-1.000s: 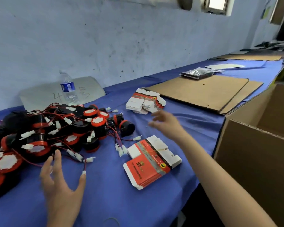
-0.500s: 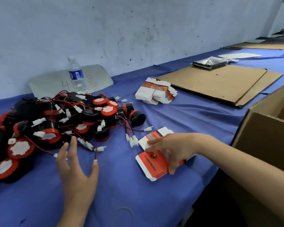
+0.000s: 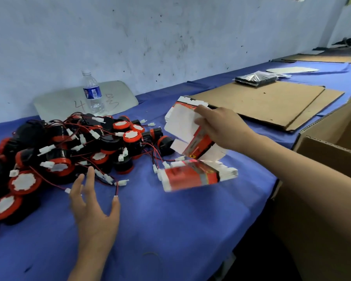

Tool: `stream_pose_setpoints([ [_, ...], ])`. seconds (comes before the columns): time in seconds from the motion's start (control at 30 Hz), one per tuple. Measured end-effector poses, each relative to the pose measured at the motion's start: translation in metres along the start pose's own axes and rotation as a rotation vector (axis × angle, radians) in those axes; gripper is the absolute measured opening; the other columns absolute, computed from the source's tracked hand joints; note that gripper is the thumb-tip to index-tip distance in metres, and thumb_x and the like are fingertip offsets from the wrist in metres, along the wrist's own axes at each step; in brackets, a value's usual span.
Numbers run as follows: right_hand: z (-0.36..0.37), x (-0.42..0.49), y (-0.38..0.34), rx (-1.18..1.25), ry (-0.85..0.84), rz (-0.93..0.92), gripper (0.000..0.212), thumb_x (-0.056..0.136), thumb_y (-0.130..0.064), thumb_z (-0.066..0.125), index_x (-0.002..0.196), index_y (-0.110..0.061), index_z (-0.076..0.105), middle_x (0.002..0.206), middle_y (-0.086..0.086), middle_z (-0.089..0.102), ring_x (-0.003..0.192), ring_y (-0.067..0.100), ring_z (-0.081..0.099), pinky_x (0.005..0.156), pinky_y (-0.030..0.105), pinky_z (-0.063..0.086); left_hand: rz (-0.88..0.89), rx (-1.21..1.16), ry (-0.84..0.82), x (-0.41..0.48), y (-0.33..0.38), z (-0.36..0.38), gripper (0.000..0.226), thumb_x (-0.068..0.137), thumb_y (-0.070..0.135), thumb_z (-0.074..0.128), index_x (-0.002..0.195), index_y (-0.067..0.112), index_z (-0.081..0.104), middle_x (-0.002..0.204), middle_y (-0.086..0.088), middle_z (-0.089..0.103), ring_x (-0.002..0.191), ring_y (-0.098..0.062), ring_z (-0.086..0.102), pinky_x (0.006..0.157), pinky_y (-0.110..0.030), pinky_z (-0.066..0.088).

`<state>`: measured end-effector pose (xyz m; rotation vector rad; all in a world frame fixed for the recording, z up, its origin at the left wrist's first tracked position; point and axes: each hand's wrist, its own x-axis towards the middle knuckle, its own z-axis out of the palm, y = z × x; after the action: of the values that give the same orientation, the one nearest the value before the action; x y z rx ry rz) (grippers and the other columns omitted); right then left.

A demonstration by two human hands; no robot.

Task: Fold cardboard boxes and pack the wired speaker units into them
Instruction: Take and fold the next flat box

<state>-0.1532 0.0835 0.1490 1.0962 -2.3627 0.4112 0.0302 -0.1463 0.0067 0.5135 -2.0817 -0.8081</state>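
Your right hand (image 3: pixel 221 128) is raised above the table and grips 1 flat box (image 3: pixel 185 128), unfolded: the thumb and the fingers are curled on its right edge and pinch it. The box hangs tilted, white inner face toward you, with an orange printed panel showing low down beside your palm. It is clear of the cloth and touches nothing else that you can make out. Right under it, on the blue cloth (image 3: pixel 170 230), lies the stack of flat boxes (image 3: pixel 197 176), orange side up; it is blurred, so its print cannot be read. Your left hand (image 3: pixel 91 207) holds nothing. Its fingers (image 3: pixel 90 179) are straight and spread wide, thumb out to the right, palm down low over the cloth; whether it rests on the cloth cannot be told. Its fingertips are just beside the near edge of the pile of speaker units (image 3: pixel 69 151), black and red rounds with white faces, tangled in red and black wires with white plugs, and 1 wire end lies close to your thumb tip. None of the speaker units is in a box. A water bottle (image 3: pixel 92 94) stands upright behind the pile, by the wall, in front of a pale plastic sheet (image 3: pixel 122 94) marked with a 4. To the right lie flat cardboard sheets (image 3: pixel 257 102), and a big brown carton (image 3: pixel 322 155) stands open at the table's edge, beside your right forearm.
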Motion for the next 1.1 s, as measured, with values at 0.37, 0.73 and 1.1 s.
stream_pose_setpoints([
  [0.37,0.021,-0.024,-0.016,0.161,0.292,-0.152,0.029,0.096,-0.017,0.044,0.098,0.006,0.061,0.068,0.013,0.063,0.053,0.037,0.055,0.047,0.031,0.039,0.539,-0.084,-0.145,-0.027,0.049,0.006,0.067,0.093,0.057,0.042,0.149,0.025,0.021,0.157,0.006,0.021,0.145,-0.014,0.021,0.111,-0.036,0.027],
  [0.73,0.051,-0.045,-0.041,0.459,0.466,-0.130,0.025,0.103,-0.028,0.035,0.103,-0.008,0.050,0.063,-0.005,0.051,0.060,0.010,0.041,0.052,0.018,0.030,0.677,0.104,-0.465,-0.028,0.038,0.020,0.052,0.066,0.017,0.068,0.118,0.024,0.069,0.123,0.005,0.064,0.120,-0.011,0.044,0.100,-0.034,0.040],
  [1.1,0.048,-0.033,-0.022,0.481,0.398,0.205,0.013,0.097,-0.019,0.050,0.094,-0.008,0.056,0.059,-0.013,0.050,0.052,0.003,0.048,0.051,0.016,0.034,0.666,0.083,-0.540,-0.027,0.038,0.020,0.062,0.049,0.002,0.062,0.106,0.025,0.075,0.114,0.009,0.068,0.109,-0.007,0.047,0.090,-0.025,0.036],
])
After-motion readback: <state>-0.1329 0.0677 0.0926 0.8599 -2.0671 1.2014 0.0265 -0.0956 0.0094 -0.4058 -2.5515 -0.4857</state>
